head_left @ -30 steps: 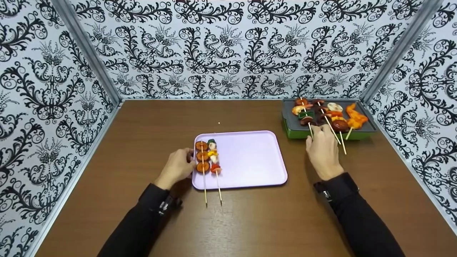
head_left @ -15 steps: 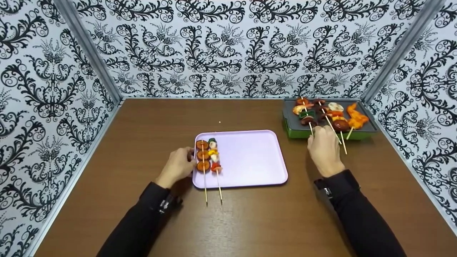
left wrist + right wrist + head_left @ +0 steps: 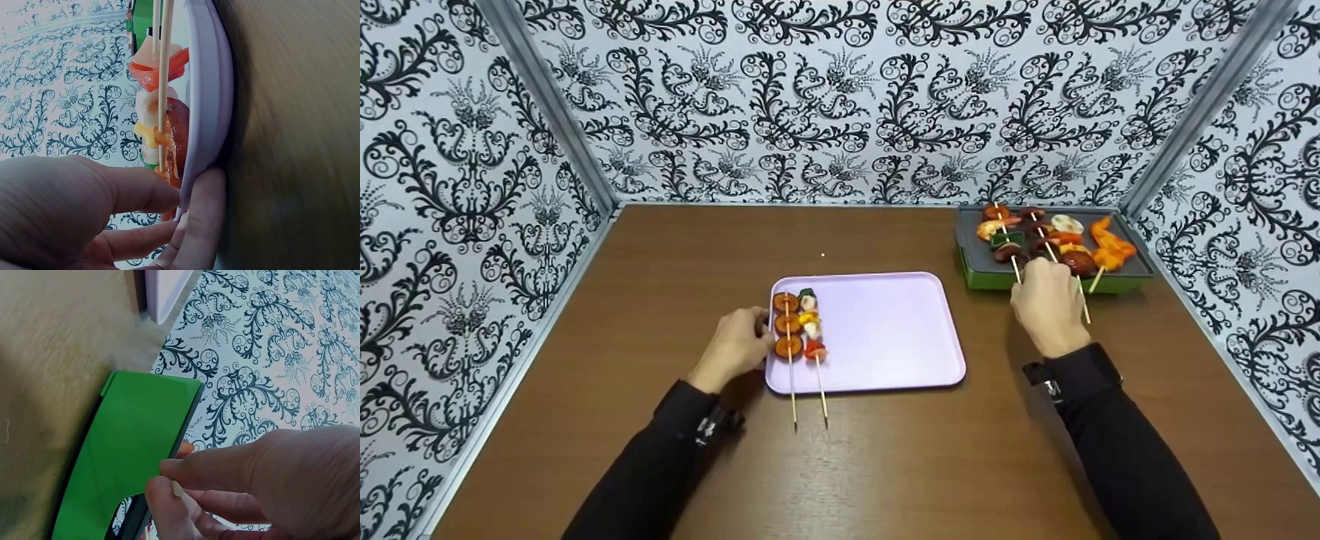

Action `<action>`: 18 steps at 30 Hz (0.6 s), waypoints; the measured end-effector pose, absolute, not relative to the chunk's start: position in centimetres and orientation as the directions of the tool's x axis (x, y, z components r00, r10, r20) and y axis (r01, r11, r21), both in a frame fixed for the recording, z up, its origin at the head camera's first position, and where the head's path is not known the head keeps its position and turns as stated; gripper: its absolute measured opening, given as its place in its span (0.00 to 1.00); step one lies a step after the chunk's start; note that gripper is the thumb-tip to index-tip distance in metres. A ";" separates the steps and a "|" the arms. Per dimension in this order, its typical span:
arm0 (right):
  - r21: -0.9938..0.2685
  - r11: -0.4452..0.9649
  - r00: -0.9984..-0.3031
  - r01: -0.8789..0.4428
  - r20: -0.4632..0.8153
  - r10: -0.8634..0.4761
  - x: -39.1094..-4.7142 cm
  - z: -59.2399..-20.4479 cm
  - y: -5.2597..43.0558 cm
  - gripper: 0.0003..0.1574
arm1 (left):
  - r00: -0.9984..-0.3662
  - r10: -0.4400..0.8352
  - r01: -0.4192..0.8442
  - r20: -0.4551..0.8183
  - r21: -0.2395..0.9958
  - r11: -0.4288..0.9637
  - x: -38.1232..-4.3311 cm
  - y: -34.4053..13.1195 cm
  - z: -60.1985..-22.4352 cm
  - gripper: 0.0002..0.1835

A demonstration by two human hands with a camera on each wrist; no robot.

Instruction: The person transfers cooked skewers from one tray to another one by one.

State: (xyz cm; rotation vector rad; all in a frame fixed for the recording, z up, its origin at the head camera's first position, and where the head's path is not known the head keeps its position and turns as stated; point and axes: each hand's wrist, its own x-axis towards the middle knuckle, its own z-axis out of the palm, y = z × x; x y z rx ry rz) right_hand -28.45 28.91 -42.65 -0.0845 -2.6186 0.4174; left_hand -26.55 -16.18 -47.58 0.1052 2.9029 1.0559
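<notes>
My left hand (image 3: 733,341) grips the left rim of a pale lilac tray (image 3: 885,330); the left wrist view shows the rim (image 3: 211,84) between thumb and fingers. Two skewers lie at the tray's left side: one with round orange-brown slices (image 3: 788,325), one with mixed pieces (image 3: 810,319). My right hand (image 3: 1048,304) is at the front of a green grill (image 3: 990,280) with a dark top. Its thumb and finger pinch a wooden skewer stick, whose tip (image 3: 178,488) shows between them. The hand covers part of the sticks, probably holding the dark-pieced skewer (image 3: 1039,229).
Other food lies on the grill: a skewer with shrimp and a green piece (image 3: 1003,238), a skewer with a red-brown piece (image 3: 1080,262), and an orange wing-like piece (image 3: 1112,246) on a stick. Patterned walls (image 3: 840,97) enclose the brown table (image 3: 690,247).
My right hand has shifted slightly right along the grill's front, now covering the end of the dark-pieced skewer's stick. My left hand stays at the tray's rim.
</notes>
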 end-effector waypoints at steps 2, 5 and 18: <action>-0.311 0.950 -0.892 0.005 0.428 0.145 -28.5 -42.4 29.0 0.17 | -0.996 0.081 0.045 -0.026 0.645 0.763 -26.5 -16.1 -47.5 0.24; -0.329 0.944 -0.915 0.032 0.371 0.160 -28.6 -42.0 29.2 0.15 | -0.997 0.078 0.043 -0.026 0.643 0.764 -26.6 -16.1 -47.5 0.24; -0.362 0.924 -0.971 0.120 0.152 0.186 -29.2 -40.8 30.1 0.06 | -0.996 0.066 0.012 -0.054 0.680 0.733 -26.5 -16.1 -47.7 0.25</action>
